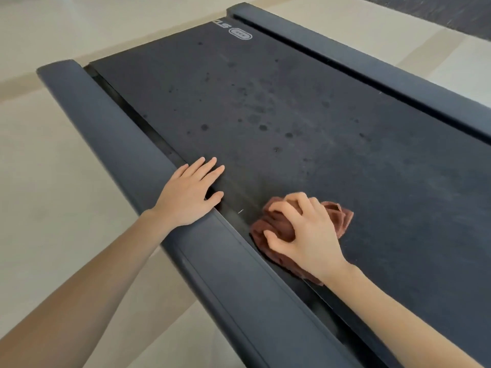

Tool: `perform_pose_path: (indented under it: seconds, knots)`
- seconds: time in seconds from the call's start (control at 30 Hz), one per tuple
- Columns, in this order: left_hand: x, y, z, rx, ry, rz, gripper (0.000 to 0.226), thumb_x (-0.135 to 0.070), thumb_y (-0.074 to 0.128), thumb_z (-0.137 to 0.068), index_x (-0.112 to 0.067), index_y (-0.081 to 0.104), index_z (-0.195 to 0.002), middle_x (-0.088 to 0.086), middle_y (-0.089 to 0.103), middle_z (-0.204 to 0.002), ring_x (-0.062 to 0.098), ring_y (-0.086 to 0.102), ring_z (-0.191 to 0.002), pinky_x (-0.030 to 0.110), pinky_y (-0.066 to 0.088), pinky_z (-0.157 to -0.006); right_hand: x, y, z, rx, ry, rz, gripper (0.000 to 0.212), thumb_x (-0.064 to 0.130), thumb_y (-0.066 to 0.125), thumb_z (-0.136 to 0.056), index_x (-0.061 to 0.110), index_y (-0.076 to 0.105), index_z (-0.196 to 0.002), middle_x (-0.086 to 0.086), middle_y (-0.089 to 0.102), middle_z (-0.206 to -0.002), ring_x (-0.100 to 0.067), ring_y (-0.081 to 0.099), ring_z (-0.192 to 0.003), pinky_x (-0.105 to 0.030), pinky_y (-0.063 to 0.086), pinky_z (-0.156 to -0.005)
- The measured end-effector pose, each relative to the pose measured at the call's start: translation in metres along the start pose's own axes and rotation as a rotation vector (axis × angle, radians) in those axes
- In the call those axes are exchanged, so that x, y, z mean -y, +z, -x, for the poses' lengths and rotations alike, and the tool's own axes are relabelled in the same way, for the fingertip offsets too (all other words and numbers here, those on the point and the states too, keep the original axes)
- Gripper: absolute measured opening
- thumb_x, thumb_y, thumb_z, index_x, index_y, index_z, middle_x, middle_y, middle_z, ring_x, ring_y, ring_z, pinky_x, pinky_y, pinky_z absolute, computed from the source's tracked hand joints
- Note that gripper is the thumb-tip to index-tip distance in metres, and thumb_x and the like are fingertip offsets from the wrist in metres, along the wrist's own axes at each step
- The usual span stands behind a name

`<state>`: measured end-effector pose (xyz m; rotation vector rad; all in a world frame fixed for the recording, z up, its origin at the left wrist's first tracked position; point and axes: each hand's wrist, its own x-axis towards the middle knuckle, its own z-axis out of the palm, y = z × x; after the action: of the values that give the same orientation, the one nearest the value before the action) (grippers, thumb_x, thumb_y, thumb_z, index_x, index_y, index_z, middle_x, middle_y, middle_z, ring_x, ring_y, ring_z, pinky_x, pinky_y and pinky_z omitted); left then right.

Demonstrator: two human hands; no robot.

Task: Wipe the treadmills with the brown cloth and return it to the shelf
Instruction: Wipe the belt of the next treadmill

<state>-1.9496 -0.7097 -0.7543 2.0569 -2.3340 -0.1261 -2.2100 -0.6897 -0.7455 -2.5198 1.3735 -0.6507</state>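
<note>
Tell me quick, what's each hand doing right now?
Left hand: open, fingers straight, resting flat on the treadmill side rail and belt edge.
Right hand: fingers curled, gripping the brown cloth against the belt.

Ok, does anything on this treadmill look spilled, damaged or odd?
Dark round spots dot the black treadmill belt beyond the crumpled brown cloth that the right hand grips; they look like dried drips not yet wiped. No damage shows.

Right grip point(308, 235) holds brown cloth point(341, 219) (bunched) on treadmill point(265, 102).
</note>
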Motion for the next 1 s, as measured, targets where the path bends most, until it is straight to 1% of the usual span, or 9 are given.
perform_pose_path:
  seconds: [0.07, 0.13, 0.27, 0.4, 0.53, 0.63, 0.73, 0.87, 1.0]
  knots:
    - [-0.001, 0.001, 0.000, -0.001, 0.003, -0.005, 0.058, -0.044, 0.035, -0.096, -0.025, 0.019, -0.149, -0.004, 0.011, -0.158, 0.016, 0.007, -0.145, 0.034, 0.009, -0.116, -0.011, -0.013, 0.049, -0.029, -0.037, -0.014, 0.035, 0.046, 0.065, -0.072, 0.026, 0.063, -0.101, 0.000, 0.056, -0.106, -0.022, 0.052, -0.086, -0.038, 0.046, -0.076]
    - [-0.001, 0.001, 0.000, -0.013, -0.005, -0.011, 0.058, -0.044, 0.035, -0.096, -0.024, 0.021, -0.149, -0.003, 0.012, -0.158, 0.017, 0.008, -0.145, 0.035, 0.010, -0.116, -0.017, -0.016, 0.065, -0.080, -0.036, -0.019, 0.033, 0.044, 0.067, -0.069, 0.027, 0.064, -0.097, 0.002, 0.058, -0.102, -0.022, 0.053, -0.084, -0.038, 0.046, -0.071]
    - [-0.003, 0.001, -0.001, -0.003, -0.007, -0.017, 0.056, -0.042, 0.034, -0.097, -0.024, 0.020, -0.149, -0.004, 0.012, -0.158, 0.016, 0.008, -0.145, 0.035, 0.011, -0.116, 0.007, 0.007, 0.009, -0.083, -0.018, 0.001, 0.029, 0.044, 0.068, -0.067, 0.025, 0.068, -0.089, 0.000, 0.060, -0.095, -0.024, 0.054, -0.079, -0.036, 0.046, -0.067]
    - [-0.001, -0.001, -0.001, 0.017, -0.003, -0.011, 0.056, -0.040, 0.036, -0.098, -0.026, 0.019, -0.149, -0.005, 0.011, -0.158, 0.015, 0.007, -0.145, 0.035, 0.013, -0.116, 0.031, 0.030, -0.050, -0.007, -0.002, 0.026, 0.034, 0.047, 0.062, -0.075, 0.023, 0.066, -0.098, -0.004, 0.057, -0.102, -0.026, 0.050, -0.084, -0.041, 0.044, -0.074]
    - [-0.002, -0.003, 0.001, 0.009, -0.013, 0.006, 0.056, -0.040, 0.037, -0.098, -0.026, 0.019, -0.149, -0.006, 0.011, -0.158, 0.014, 0.007, -0.145, 0.035, 0.011, -0.117, -0.007, 0.006, -0.028, 0.050, -0.131, 0.003, 0.037, 0.050, 0.060, -0.077, 0.026, 0.064, -0.104, -0.002, 0.056, -0.105, -0.023, 0.051, -0.085, -0.037, 0.046, -0.074]
    - [-0.006, 0.001, 0.004, 0.011, -0.020, -0.011, 0.059, -0.045, 0.035, -0.096, -0.025, 0.017, -0.149, -0.005, 0.009, -0.158, 0.014, 0.005, -0.145, 0.035, 0.009, -0.117, -0.069, -0.030, 0.010, -0.028, -0.016, 0.018, 0.037, 0.053, 0.058, -0.077, 0.030, 0.062, -0.105, 0.003, 0.055, -0.105, -0.020, 0.054, -0.090, -0.033, 0.047, -0.075]
    - [-0.009, 0.006, 0.005, 0.013, -0.061, -0.029, 0.067, -0.056, 0.029, -0.093, -0.024, 0.013, -0.150, -0.006, 0.004, -0.158, 0.013, 0.000, -0.145, 0.036, 0.005, -0.118, -0.093, -0.036, 0.011, -0.073, 0.043, 0.004, 0.035, 0.054, 0.056, -0.075, 0.032, 0.063, -0.102, 0.007, 0.055, -0.103, -0.018, 0.054, -0.091, -0.030, 0.045, -0.077]
    - [-0.012, 0.006, 0.004, 0.036, -0.083, -0.044, 0.074, -0.064, 0.023, -0.088, -0.025, 0.009, -0.150, -0.008, 0.000, -0.158, 0.011, -0.004, -0.145, 0.035, 0.000, -0.117, -0.077, -0.005, -0.057, -0.123, 0.090, 0.029, 0.031, 0.049, 0.062, -0.074, 0.028, 0.065, -0.097, 0.003, 0.056, -0.098, -0.023, 0.054, -0.088, -0.033, 0.046, -0.074]
    - [-0.015, 0.005, 0.007, 0.033, -0.078, -0.040, 0.073, -0.064, 0.022, -0.090, -0.027, 0.005, -0.150, -0.009, -0.005, -0.158, 0.011, -0.008, -0.144, 0.034, -0.003, -0.117, -0.060, 0.020, -0.128, -0.097, 0.289, 0.093, 0.036, 0.050, 0.059, -0.080, 0.027, 0.059, -0.107, -0.003, 0.052, -0.109, -0.029, 0.049, -0.099, -0.039, 0.043, -0.085]
